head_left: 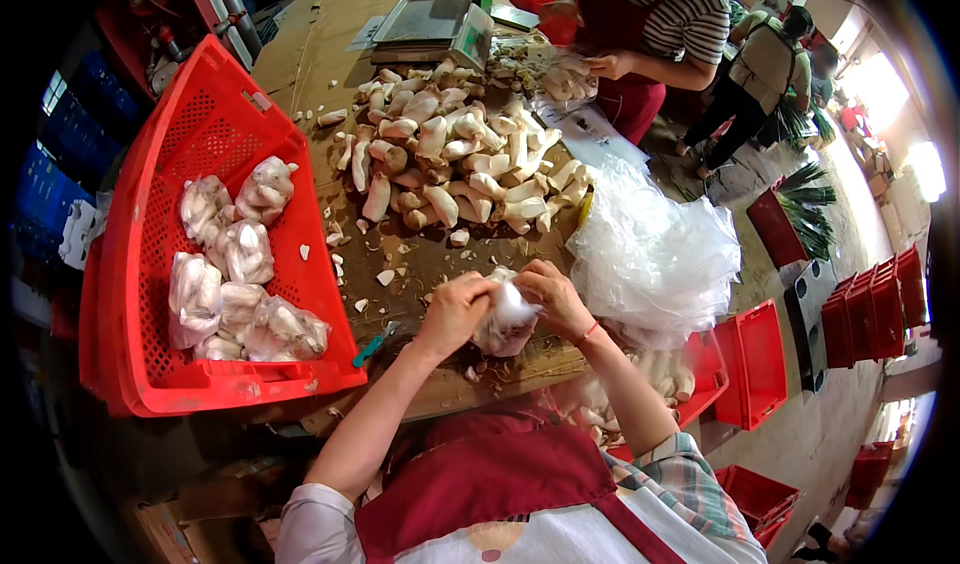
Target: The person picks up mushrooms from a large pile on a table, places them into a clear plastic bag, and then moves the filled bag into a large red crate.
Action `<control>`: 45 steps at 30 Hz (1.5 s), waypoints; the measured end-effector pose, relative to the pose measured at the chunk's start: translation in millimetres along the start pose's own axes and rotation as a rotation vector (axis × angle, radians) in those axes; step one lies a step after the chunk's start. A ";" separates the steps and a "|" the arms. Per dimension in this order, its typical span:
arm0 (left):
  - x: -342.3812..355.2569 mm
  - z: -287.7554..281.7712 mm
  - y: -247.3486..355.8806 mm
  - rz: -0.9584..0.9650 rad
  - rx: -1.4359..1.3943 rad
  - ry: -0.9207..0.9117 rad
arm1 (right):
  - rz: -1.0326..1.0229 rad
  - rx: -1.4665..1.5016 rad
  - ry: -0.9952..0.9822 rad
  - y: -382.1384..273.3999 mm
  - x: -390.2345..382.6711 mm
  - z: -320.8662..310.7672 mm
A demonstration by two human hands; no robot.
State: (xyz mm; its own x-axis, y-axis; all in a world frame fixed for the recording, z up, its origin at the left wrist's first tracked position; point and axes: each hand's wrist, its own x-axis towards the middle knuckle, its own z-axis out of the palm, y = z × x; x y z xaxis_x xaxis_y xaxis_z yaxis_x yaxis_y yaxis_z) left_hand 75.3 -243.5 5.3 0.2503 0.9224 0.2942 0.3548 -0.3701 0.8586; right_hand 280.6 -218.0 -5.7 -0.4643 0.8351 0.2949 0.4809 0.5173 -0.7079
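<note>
Between my hands a clear plastic bag of mushrooms [503, 336] rests at the near edge of the table. My left hand [462, 309] pinches one side of the bag's gathered top. On the other side, my right hand [552, 299] has its fingers closed on the same plastic. The bag's neck looks bright and blurred, so its fold is unclear. Just beyond lies a big heap of loose king oyster mushrooms [450, 154]. A pile of thin clear plastic bags [655, 249] sits to the right of my right hand.
At left stands a red crate [130, 294] holding several filled bags. A teal-handled knife [375, 346] lies near its corner. Farther back is a weighing scale [430, 24]. A co-worker [650, 34] stands at the far right side. More red crates [750, 364] stand on the floor.
</note>
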 end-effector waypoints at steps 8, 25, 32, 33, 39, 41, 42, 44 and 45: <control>-7.4 -34.0 -51.3 -0.640 -0.695 0.403 | 0.431 0.437 0.093 -27.6 -5.3 14.8; -119.4 14.1 -0.3 -0.198 0.393 0.011 | 0.722 0.326 0.143 16.9 -122.4 63.4; -74.1 -1.8 -10.1 0.152 0.680 -0.056 | 0.686 0.342 0.237 20.8 -90.6 48.9; -68.2 -4.5 -10.7 0.178 0.689 -0.064 | 0.638 0.286 0.259 29.4 -89.2 50.5; -43.5 -14.9 -13.3 0.035 0.489 0.074 | 0.675 0.205 0.200 6.4 -61.0 41.5; -39.8 -16.8 -17.0 -0.020 0.368 0.117 | 0.699 0.285 0.280 1.5 -52.6 44.5; -35.8 -18.6 -23.7 -0.109 0.337 0.075 | 0.658 0.241 0.285 -0.7 -47.1 43.8; -21.8 -25.8 -40.1 -0.289 0.276 -0.009 | 0.574 0.155 0.293 -4.0 -32.8 41.1; -11.8 -30.3 -43.4 -0.297 0.254 -0.044 | 0.571 0.135 0.292 -9.6 -22.2 36.6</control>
State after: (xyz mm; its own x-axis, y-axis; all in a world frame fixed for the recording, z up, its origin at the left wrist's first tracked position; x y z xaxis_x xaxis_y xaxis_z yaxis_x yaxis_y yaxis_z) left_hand 29.7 -235.0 -22.8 0.1395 0.9899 0.0252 0.6281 -0.1081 0.7706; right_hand 259.0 -248.3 -29.0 0.0664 0.9978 -0.0026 0.4858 -0.0346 -0.8734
